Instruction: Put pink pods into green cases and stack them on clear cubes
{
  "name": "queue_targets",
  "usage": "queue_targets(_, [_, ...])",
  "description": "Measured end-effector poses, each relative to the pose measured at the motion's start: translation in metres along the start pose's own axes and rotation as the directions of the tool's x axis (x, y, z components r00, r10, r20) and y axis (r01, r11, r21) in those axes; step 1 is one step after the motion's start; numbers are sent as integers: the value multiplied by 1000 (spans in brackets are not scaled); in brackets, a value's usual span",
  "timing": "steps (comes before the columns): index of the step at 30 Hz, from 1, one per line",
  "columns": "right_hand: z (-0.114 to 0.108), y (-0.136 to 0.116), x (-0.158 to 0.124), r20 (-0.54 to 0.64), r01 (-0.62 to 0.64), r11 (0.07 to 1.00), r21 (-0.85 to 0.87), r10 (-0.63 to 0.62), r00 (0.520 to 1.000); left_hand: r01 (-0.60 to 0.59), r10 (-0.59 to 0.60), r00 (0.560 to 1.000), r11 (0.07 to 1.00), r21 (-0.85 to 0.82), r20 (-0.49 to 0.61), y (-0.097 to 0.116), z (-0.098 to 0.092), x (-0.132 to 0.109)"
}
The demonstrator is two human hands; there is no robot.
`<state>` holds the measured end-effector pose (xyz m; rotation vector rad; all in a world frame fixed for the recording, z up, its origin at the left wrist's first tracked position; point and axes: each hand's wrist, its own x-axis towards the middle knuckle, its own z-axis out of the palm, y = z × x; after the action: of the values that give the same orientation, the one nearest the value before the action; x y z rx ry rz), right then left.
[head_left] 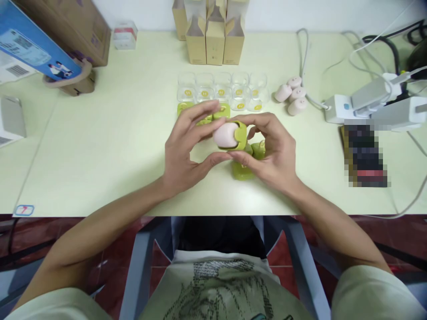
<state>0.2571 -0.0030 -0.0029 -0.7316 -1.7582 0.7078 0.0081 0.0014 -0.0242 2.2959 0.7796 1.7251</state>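
Above the middle of the pale green table (110, 146), both my hands hold one small object together. My left hand (187, 146) pinches a pink rounded piece (225, 134) between thumb and fingers. My right hand (270, 153) grips the green holder (240, 135) that wraps the pink piece's right end. Several more green holders (243, 171) lie on the table under and behind my hands. A row of clear plastic lids (222, 91) with yellow dots stands just beyond them.
Three pink pieces (293, 95) lie at the right of the clear lids. Kraft paper boxes (215, 42) stand at the back centre. A white power strip (370, 104) with cables sits at the right, a cardboard box (83, 26) and blue carton (30, 44) at the back left.
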Motion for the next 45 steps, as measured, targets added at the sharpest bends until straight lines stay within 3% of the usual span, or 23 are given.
queue_targets(3, [-4,5,3,-121,-22,998,51,28,992,-148,146,983,989,17,111,-1,-3,4])
queue_targets(5, [-5,7,5,-139,-35,992,125,53,989,-156,148,977,987,35,156,5,-6,7])
queue_targets(9, [1,6,3,-34,-17,967,254,27,999,47,-48,999,998,38,26,14,-7,9])
queue_targets(14, [3,1,-1,104,-58,984,166,41,994,127,-122,991,987,-101,58,7,-9,8])
queue_targets(19, [-3,-4,0,179,-123,973,195,88,980,301,-290,953,928,-220,82,7,-16,13])
queue_targets(25, [-6,-11,2,248,-67,979,192,18,969,289,-276,957,895,-340,88,7,-13,13])
queue_targets(32, [-7,-14,2,278,-97,972,215,34,960,306,-260,949,897,-319,179,9,-16,12])
queue_targets(34, [-11,-12,3,278,-93,973,213,31,960,302,-268,951,913,-276,152,9,-18,13])
queue_targets(37, [-20,-10,8,210,-71,982,173,33,977,256,-255,967,959,-123,23,2,-28,18])
queue_targets(39, [-25,-7,11,143,-54,996,72,43,989,130,-128,991,990,46,-35,-5,-38,24])
queue_targets(42, [-30,0,16,54,-61,993,-100,67,996,-112,89,991,960,256,102,-16,-45,27])
queue_targets(45, [-34,12,18,-32,-110,982,-150,107,994,-264,159,938,904,337,308,-19,-38,26])
